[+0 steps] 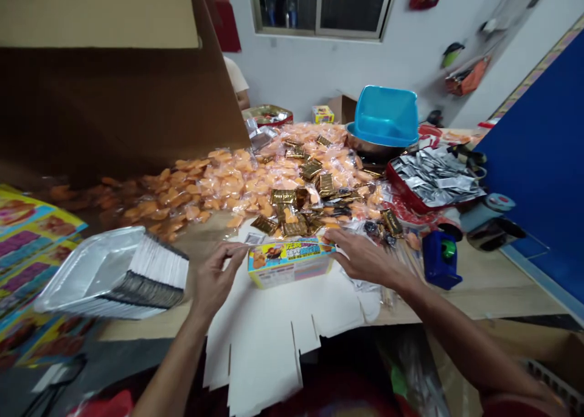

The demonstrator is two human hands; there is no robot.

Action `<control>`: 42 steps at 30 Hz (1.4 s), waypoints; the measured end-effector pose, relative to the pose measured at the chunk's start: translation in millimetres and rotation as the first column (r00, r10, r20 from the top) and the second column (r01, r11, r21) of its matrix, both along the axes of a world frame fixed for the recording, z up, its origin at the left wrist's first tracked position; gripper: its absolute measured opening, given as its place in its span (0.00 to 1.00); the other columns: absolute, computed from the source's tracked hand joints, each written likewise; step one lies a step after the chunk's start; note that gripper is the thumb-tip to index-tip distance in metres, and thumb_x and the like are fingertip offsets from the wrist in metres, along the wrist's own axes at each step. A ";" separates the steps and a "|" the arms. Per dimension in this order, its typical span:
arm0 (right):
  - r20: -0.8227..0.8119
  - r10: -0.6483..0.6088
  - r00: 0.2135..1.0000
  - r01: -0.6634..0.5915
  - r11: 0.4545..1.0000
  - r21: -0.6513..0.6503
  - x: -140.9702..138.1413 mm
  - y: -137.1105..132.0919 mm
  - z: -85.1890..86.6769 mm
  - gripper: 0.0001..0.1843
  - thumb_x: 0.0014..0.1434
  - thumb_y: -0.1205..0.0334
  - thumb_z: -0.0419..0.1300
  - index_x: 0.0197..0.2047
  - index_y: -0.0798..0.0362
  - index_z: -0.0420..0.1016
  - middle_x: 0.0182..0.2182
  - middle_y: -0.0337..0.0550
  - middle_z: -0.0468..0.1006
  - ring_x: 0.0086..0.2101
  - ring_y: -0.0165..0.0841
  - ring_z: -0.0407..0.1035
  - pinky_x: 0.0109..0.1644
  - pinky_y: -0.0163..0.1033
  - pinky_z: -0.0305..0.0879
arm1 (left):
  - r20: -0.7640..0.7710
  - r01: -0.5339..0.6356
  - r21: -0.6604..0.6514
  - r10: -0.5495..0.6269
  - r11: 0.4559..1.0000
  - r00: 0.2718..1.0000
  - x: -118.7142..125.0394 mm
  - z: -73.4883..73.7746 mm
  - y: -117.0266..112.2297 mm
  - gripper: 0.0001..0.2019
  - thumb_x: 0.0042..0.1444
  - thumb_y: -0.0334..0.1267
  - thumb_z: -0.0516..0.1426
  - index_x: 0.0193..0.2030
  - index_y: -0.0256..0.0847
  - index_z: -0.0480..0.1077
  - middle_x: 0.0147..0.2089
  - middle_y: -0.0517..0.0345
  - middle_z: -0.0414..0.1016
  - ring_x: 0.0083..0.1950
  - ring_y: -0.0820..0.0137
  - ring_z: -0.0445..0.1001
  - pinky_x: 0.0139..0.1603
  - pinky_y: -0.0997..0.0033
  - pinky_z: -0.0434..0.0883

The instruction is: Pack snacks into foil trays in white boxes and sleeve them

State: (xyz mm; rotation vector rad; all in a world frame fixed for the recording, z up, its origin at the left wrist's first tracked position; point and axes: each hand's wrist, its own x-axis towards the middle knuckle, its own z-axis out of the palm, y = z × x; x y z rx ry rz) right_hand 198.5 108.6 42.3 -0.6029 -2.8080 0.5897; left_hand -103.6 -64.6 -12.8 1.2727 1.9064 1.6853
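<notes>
A small yellow printed box (289, 260) stands on flat white die-cut cardboard (274, 326) at the table's near edge. My left hand (218, 277) pinches the box's left end, fingers closed on it. My right hand (365, 256) grips the right end, fingers curled over its top. Just beyond the box lies a big heap of orange snack packets (228, 183) mixed with gold foil packets (292, 210).
A stack of foil trays (114, 274) sits at left, beside flat printed box sheets (27, 234). A large brown carton (114, 95) rises behind. At right: a blue tape dispenser (438, 260), a red tray of silver sachets (435, 177), a blue tub (385, 116), a blue board (542, 161).
</notes>
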 end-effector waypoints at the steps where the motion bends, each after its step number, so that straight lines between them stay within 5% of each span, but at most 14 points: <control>1: -0.006 -0.009 1.000 0.009 1.000 -0.008 -0.9 0.2 -0.7 0.15 0.70 0.69 0.53 0.58 0.51 0.67 0.58 0.54 0.77 0.55 0.44 0.75 0.57 0.51 0.72 | -0.147 -0.002 -0.063 -0.007 0.998 0.989 -5.6 10.0 -1.7 0.14 0.60 0.52 0.65 0.42 0.45 0.82 0.42 0.55 0.83 0.43 0.62 0.79 0.43 0.69 0.76; 6: -0.001 -0.023 1.000 0.023 0.999 -0.023 -5.5 -0.9 -0.8 0.17 0.67 0.71 0.54 0.58 0.53 0.68 0.58 0.55 0.77 0.55 0.46 0.75 0.58 0.52 0.72 | -0.389 -0.072 -0.362 -0.081 0.929 0.918 1.1 38.6 -1.0 0.20 0.65 0.49 0.55 0.54 0.43 0.81 0.29 0.60 0.81 0.25 0.65 0.73 0.26 0.71 0.65; 12: -0.070 0.004 0.998 -0.003 1.000 0.021 -0.2 2.8 -9.2 0.17 0.67 0.70 0.54 0.57 0.51 0.67 0.53 0.54 0.79 0.53 0.47 0.75 0.54 0.50 0.72 | -0.483 -0.141 -0.488 -0.132 0.861 0.866 17.8 32.0 -2.6 0.21 0.64 0.41 0.54 0.61 0.41 0.75 0.30 0.56 0.78 0.29 0.60 0.75 0.33 0.66 0.69; 15: -0.113 0.054 0.992 -0.045 0.996 0.082 0.7 10.2 -19.3 0.17 0.67 0.68 0.53 0.59 0.51 0.67 0.53 0.55 0.79 0.52 0.48 0.75 0.53 0.51 0.73 | -0.350 0.006 -0.381 -0.150 0.925 0.925 17.7 27.4 -6.2 0.24 0.63 0.44 0.59 0.64 0.41 0.71 0.48 0.47 0.81 0.49 0.55 0.79 0.52 0.56 0.75; 19: -0.140 0.134 0.981 -0.112 0.981 0.158 -1.0 18.0 -30.2 0.25 0.70 0.65 0.53 0.69 0.50 0.63 0.59 0.58 0.75 0.57 0.50 0.73 0.56 0.55 0.74 | 0.152 0.328 -0.156 -0.305 0.932 0.940 25.2 11.1 -2.7 0.26 0.68 0.59 0.56 0.66 0.47 0.67 0.66 0.46 0.72 0.64 0.56 0.74 0.63 0.56 0.74; 22: -0.163 0.194 0.967 -0.169 0.973 0.159 0.4 21.4 -35.9 0.30 0.73 0.61 0.52 0.76 0.47 0.57 0.63 0.58 0.72 0.59 0.50 0.72 0.57 0.56 0.76 | 0.338 0.314 0.026 -0.304 0.949 0.891 34.2 -9.3 4.0 0.23 0.70 0.62 0.51 0.53 0.46 0.72 0.65 0.49 0.71 0.68 0.58 0.71 0.67 0.55 0.71; 27: -0.147 0.263 0.953 -0.238 0.956 0.170 6.8 34.1 -48.7 0.27 0.75 0.60 0.50 0.75 0.43 0.63 0.63 0.56 0.71 0.59 0.47 0.71 0.58 0.56 0.76 | 0.413 0.325 0.110 -0.340 0.939 0.845 26.7 -22.1 3.6 0.15 0.60 0.52 0.63 0.42 0.43 0.73 0.66 0.48 0.72 0.67 0.53 0.71 0.64 0.51 0.73; 29: -0.126 0.279 0.952 -0.254 0.949 0.185 7.8 39.8 -54.6 0.27 0.75 0.60 0.49 0.74 0.42 0.65 0.63 0.56 0.71 0.57 0.46 0.72 0.56 0.55 0.77 | 0.298 0.412 0.024 -0.400 0.911 0.867 16.9 -10.3 0.5 0.15 0.62 0.50 0.61 0.47 0.44 0.79 0.66 0.47 0.72 0.69 0.51 0.70 0.67 0.48 0.71; 32: -0.134 0.250 0.959 -0.226 0.959 0.172 5.8 38.8 -59.3 0.26 0.76 0.61 0.49 0.73 0.41 0.66 0.63 0.54 0.71 0.56 0.44 0.73 0.58 0.55 0.76 | -0.111 0.481 -0.229 -0.514 0.846 0.851 12.4 17.4 3.2 0.19 0.68 0.48 0.56 0.59 0.49 0.81 0.71 0.48 0.70 0.74 0.51 0.64 0.75 0.45 0.61; 34: -0.173 0.232 0.957 -0.207 0.967 0.151 4.2 30.0 -58.0 0.25 0.76 0.61 0.49 0.72 0.40 0.68 0.63 0.52 0.71 0.58 0.43 0.71 0.61 0.55 0.75 | -0.389 0.439 -0.354 -0.557 0.826 0.734 22.0 31.2 12.0 0.20 0.68 0.48 0.57 0.64 0.53 0.78 0.71 0.48 0.70 0.73 0.48 0.66 0.74 0.42 0.62; 37: -0.251 0.184 0.950 -0.151 0.978 0.144 9.6 15.4 -52.8 0.24 0.77 0.61 0.48 0.71 0.42 0.70 0.65 0.52 0.69 0.61 0.39 0.70 0.63 0.50 0.73 | -0.677 0.326 -0.349 -0.477 0.879 0.560 46.4 33.7 28.6 0.19 0.69 0.48 0.59 0.64 0.54 0.78 0.64 0.46 0.76 0.62 0.50 0.77 0.63 0.47 0.73; 40: -0.252 -0.076 0.965 0.131 0.968 0.212 41.7 9.0 -50.1 0.27 0.75 0.64 0.46 0.72 0.46 0.69 0.69 0.56 0.66 0.62 0.41 0.68 0.65 0.52 0.70 | -0.834 0.273 -0.239 -0.341 0.932 0.433 61.8 23.2 40.4 0.16 0.72 0.43 0.57 0.61 0.50 0.79 0.59 0.44 0.79 0.54 0.55 0.80 0.53 0.55 0.76; 42: -0.216 -0.431 0.876 0.478 0.833 0.278 81.7 7.6 -52.9 0.29 0.73 0.63 0.50 0.74 0.51 0.66 0.68 0.61 0.67 0.64 0.50 0.65 0.68 0.60 0.65 | -0.869 0.277 -0.211 -0.310 0.938 0.387 63.6 17.8 44.3 0.16 0.72 0.42 0.58 0.62 0.48 0.78 0.58 0.43 0.79 0.53 0.54 0.81 0.50 0.55 0.77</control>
